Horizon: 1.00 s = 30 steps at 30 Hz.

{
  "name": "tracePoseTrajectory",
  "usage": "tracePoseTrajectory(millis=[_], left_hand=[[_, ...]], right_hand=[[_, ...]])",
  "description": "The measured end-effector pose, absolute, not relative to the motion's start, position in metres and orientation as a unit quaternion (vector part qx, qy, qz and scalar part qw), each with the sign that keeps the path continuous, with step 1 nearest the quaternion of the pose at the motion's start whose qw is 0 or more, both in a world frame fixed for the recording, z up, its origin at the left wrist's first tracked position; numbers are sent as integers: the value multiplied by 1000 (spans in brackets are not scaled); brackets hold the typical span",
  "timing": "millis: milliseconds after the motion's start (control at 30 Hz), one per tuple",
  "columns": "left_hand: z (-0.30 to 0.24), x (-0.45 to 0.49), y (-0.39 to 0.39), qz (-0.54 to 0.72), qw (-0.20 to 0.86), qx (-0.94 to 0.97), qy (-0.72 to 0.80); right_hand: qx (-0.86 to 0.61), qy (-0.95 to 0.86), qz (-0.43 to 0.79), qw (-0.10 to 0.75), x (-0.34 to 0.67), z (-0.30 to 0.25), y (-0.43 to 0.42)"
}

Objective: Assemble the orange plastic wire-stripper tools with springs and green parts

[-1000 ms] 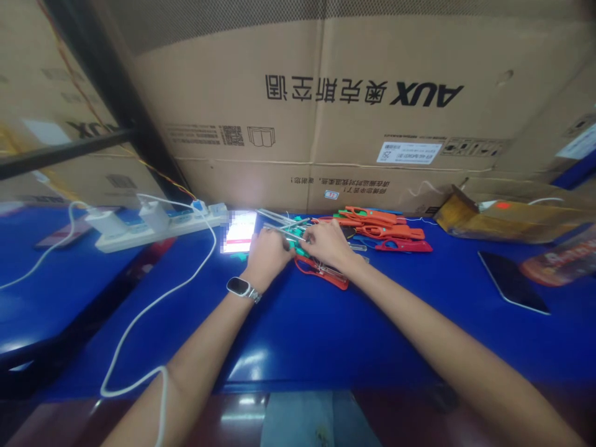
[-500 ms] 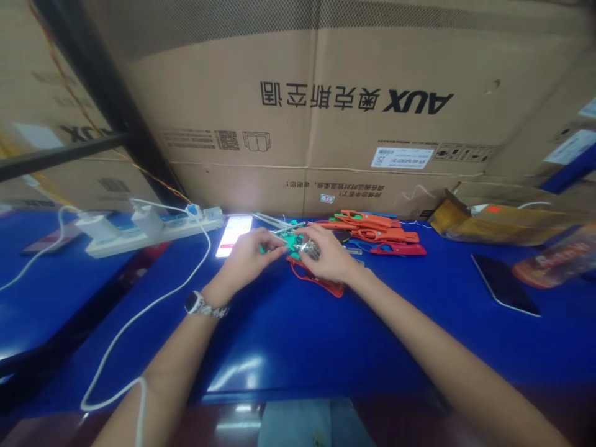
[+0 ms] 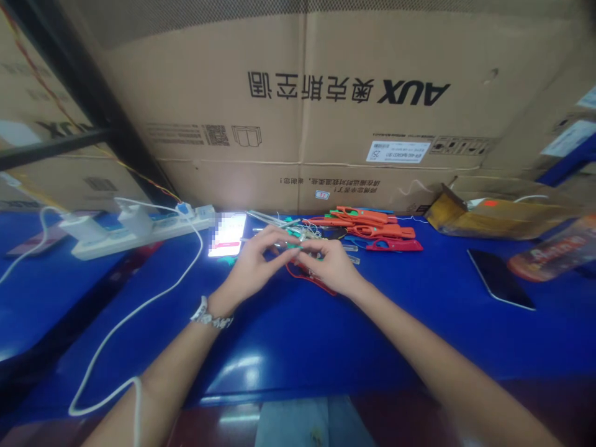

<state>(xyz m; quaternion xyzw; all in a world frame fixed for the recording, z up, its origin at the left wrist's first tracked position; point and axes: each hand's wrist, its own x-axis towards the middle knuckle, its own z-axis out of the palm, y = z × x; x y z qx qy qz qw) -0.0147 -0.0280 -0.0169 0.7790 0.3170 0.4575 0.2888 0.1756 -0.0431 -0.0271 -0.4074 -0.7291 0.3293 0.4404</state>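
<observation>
My left hand (image 3: 255,266) and my right hand (image 3: 328,266) meet over the blue table (image 3: 298,335), both pinched on a small green plastic piece (image 3: 295,244) with thin clear parts held between the fingertips. A red plastic tool (image 3: 311,277) lies on the table just under my right hand. Behind the hands sits a pile of orange, red and green plastic tools (image 3: 370,226). A watch (image 3: 209,316) is on my left wrist.
A lit phone (image 3: 228,234) lies left of the hands, beside a white power strip (image 3: 135,228) with chargers and a white cable (image 3: 139,310). A dark tablet (image 3: 500,279) lies at right. Large cardboard boxes (image 3: 326,105) wall the table's back; a torn box (image 3: 493,211) sits far right.
Both hands have lifted off the pile and drawn slightly toward me with the green piece between them. My left wrist has turned, and the camera shifted a little.
</observation>
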Motion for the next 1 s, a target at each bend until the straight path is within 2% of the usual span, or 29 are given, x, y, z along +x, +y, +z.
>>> tracePoseTrajectory(millis=[167,267,400,567,733,1000], left_hand=[[-17,-12,-28,491,320,734,342],[-18,-13,-27,476,382,701,369],[-24,-15,-25,394,436,696,413],[-35,-16,-19,341,527,660,413],[-44,-14,-16,349,576,595,439],[-49,-5,-20,351,576,557,484]], right_hand=[[-405,-724,364,423,178,-20,-46],[-444,-742,288,412,187,-22,-46],[-467,-817,138,310,195,-31,-50],[-485,-845,77,213,193,-36,-55],[-478,-847,94,215,191,-38,-54],[-459,-850,95,241,191,-47,-51]])
